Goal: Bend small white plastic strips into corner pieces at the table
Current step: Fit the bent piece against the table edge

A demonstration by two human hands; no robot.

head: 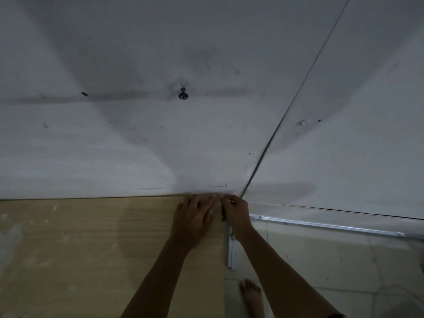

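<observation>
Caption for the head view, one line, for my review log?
Left hand flat on the wooden table at its far corner by the white wall; right hand pinches a small white piece.

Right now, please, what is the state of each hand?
Left hand: open, fingers flat on the table corner.
Right hand: fingers curled, seemingly pinching a small white strip.
</observation>
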